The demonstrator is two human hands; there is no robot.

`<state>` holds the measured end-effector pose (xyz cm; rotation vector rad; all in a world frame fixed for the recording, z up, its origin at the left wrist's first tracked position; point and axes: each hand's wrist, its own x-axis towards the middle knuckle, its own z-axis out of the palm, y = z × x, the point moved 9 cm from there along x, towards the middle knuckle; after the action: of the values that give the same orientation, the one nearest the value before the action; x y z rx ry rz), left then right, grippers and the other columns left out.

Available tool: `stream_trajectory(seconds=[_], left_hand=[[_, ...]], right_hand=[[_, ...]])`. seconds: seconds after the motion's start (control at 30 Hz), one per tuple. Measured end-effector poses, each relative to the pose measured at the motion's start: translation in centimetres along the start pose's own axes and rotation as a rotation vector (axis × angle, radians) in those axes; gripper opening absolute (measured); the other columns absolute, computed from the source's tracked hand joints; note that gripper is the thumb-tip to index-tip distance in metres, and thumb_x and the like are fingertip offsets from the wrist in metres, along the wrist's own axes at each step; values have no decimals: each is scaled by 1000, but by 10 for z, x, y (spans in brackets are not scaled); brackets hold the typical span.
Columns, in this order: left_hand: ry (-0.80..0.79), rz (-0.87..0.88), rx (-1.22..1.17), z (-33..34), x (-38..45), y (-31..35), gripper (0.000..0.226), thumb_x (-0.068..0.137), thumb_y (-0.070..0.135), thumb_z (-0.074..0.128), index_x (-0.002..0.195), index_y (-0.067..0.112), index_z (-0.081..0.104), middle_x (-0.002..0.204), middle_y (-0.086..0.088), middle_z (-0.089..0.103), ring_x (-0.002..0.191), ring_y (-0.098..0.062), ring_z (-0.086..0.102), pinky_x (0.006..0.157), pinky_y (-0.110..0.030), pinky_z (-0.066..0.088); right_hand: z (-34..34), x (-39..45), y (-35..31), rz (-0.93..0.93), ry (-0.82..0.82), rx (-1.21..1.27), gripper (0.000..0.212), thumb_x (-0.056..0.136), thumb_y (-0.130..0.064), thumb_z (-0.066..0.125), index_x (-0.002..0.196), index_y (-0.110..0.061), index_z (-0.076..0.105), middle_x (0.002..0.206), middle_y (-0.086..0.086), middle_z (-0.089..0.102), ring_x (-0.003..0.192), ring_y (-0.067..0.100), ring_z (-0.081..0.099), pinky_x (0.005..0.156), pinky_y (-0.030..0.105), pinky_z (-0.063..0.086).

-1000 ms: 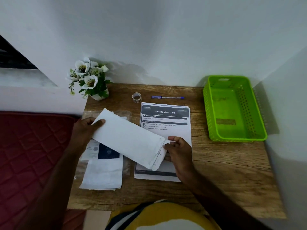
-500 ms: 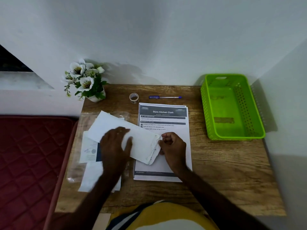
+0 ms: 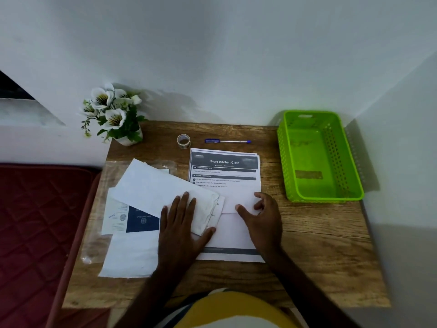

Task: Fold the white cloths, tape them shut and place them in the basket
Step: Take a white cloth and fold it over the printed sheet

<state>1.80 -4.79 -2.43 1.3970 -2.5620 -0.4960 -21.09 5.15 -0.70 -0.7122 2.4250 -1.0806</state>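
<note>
White walls meet in a corner behind a wooden table (image 3: 307,245). On it lies a printed instruction sheet (image 3: 224,171), the landmark here. Overlapping the sheet's left edge is the folded white cloth (image 3: 153,185), lying at a slant. The left hand (image 3: 182,223) presses flat on the cloth's near end, fingers straight and slightly spread. The right hand (image 3: 262,216) rests on the sheet's right part, fingers loosely bent and apart, holding nothing. Right of the sheet, well apart, sits the green basket (image 3: 354,185). Beyond the sheet's top edge lie a tape roll (image 3: 183,140) and a blue pen (image 3: 227,141). Left of the sheet, below the cloth, lie more white cloths (image 3: 130,254) and a dark blue leaflet (image 3: 142,221). A flower pot (image 3: 113,114) stands far left of the tape.
</note>
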Motion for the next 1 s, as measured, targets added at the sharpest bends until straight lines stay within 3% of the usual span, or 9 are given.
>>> stream_trajectory(seconds=[0.17, 0.4, 0.73, 0.87, 1.0], left_hand=[[25, 13, -16, 0, -2, 0, 95, 89, 76, 47, 161, 17, 29, 172, -4, 16, 159, -25, 13, 127, -57, 16], [22, 8, -16, 1, -2, -1, 96, 89, 78, 45, 161, 17, 28, 172, -4, 15, 159, -24, 12, 127, -57, 15], [11, 3, -3, 1, -1, -1, 97, 89, 79, 43, 162, 18, 26, 172, -3, 12, 159, -24, 10, 127, -57, 13], [9, -14, 12, 1, -1, -3, 97, 89, 80, 40, 162, 19, 25, 172, -3, 12, 159, -24, 9, 127, -57, 13], [19, -23, 10, 1, 1, -6, 97, 89, 81, 40, 162, 19, 26, 172, -3, 12, 159, -24, 10, 127, -57, 13]], right_hand=[[-4, 20, 12, -15, -210, -13, 92, 63, -46, 95, 142, -28, 51, 111, -7, 61, 93, 11, 58, 82, 35, 55], [3, 52, 0, -108, -414, -142, 92, 60, -42, 97, 138, -28, 52, 138, -1, 57, 114, 22, 60, 93, 42, 54], [9, 64, -10, -187, -446, -229, 66, 52, -36, 100, 99, -20, 55, 102, -1, 60, 89, 20, 58, 75, 42, 52], [8, 60, -14, -235, -420, -200, 44, 65, -31, 95, 85, -22, 57, 93, 1, 58, 82, 22, 56, 71, 42, 50], [4, 46, -8, -97, -368, 72, 23, 79, -23, 88, 83, -14, 67, 80, 12, 70, 71, 23, 65, 67, 48, 55]])
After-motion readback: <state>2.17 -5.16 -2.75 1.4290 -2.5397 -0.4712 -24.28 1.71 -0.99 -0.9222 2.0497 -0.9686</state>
